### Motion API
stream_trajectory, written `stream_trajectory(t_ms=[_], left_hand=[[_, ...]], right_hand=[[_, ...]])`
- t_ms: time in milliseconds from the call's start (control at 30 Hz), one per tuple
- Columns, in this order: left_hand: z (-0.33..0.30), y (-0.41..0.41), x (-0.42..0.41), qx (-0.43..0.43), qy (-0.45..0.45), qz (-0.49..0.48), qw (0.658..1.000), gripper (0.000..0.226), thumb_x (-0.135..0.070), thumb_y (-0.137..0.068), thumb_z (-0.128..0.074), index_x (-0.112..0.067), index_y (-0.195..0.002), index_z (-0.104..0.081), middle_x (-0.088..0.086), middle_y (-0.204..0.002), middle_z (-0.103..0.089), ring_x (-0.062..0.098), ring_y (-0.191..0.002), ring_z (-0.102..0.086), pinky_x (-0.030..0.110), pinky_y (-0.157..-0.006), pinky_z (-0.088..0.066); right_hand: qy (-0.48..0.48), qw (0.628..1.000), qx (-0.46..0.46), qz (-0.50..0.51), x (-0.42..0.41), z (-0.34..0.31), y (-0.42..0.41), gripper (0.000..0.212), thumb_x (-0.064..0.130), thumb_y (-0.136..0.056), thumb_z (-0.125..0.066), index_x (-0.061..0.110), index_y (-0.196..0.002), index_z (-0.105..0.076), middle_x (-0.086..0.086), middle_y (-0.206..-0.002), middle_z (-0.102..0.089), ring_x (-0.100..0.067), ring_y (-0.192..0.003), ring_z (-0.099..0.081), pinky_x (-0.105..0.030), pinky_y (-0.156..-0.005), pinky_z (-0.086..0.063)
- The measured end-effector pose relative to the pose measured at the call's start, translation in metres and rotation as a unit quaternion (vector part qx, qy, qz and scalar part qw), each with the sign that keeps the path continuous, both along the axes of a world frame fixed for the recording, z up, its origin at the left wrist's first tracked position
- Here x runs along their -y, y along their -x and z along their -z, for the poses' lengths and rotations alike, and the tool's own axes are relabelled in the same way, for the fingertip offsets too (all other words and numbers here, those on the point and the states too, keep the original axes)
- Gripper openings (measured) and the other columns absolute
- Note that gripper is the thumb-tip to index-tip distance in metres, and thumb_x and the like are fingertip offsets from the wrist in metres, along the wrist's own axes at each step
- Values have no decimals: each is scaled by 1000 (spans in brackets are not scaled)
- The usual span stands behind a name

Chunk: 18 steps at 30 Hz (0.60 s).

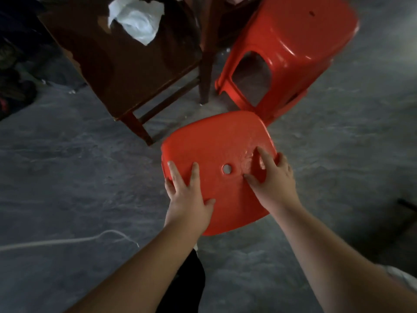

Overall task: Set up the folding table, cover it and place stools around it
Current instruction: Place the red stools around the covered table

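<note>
A red plastic stool is right below me, seen from above, its seat with a small round hole in the middle. My left hand grips the seat's near left edge, fingers spread on top. My right hand holds the right side, fingers laid over the seat and its rim. A second red stool, or a stack of them, stands behind it at the upper right. A dark brown wooden table with a white plastic sheet lying on it is at the upper left.
The floor is grey concrete. The table's legs and crossbar stand just beyond the held stool. A pale cord lies on the floor at the left. Dark clutter sits at the far left edge.
</note>
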State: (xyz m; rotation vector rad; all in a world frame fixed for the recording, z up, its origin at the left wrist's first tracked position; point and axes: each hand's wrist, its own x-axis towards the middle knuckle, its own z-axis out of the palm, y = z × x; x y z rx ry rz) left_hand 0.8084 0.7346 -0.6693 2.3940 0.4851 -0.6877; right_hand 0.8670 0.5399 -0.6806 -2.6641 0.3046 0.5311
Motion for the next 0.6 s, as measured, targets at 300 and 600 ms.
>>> stream_trajectory(t_ms=[300,600], left_hand=[[-41,79,97,44,15,169,985,101,-35,-82,-75,-46,-154,-5,-8,-152,43,37,-149,2,52,-114,-31],[-55,200,274,51,28,376,925,100,-35,-81,-77,-44,-154,-10,-10,-151,43,37,-150,5,47,-119,-27]], right_hand=[[-2,987,9,158,111,-57,166,86,54,-82,-70,48,-151,-18,-21,-158,-19,-38,-142,-25,-51,-116,-26],[-1,935,2,355,261,-71,372,85,55,-82,-68,47,-151,-20,-21,-158,-17,-39,-143,-23,-57,-111,-31]])
